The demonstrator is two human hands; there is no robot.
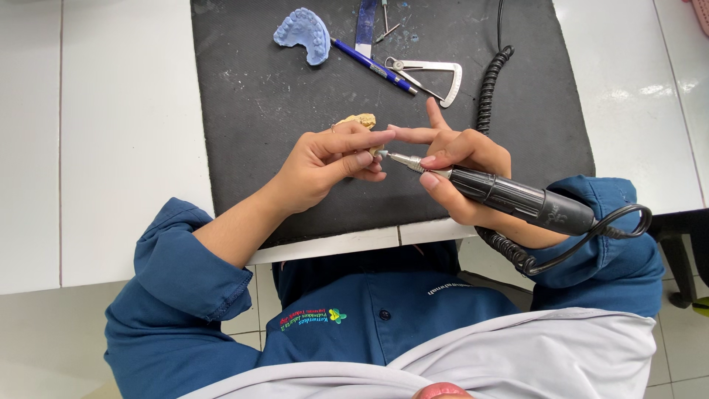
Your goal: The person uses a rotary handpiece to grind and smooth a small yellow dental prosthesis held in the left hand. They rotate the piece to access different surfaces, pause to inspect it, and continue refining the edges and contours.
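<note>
Yellow stone cast (360,120), black ribbed handpiece (517,198) in hands.

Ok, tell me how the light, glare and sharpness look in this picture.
Head view: bright, even light; glare whitens the white table at upper right; soft shadows under the left hand and right hand on the black mat; the handheld tool and blue cast look sharp; the edges bow slightly.
</note>
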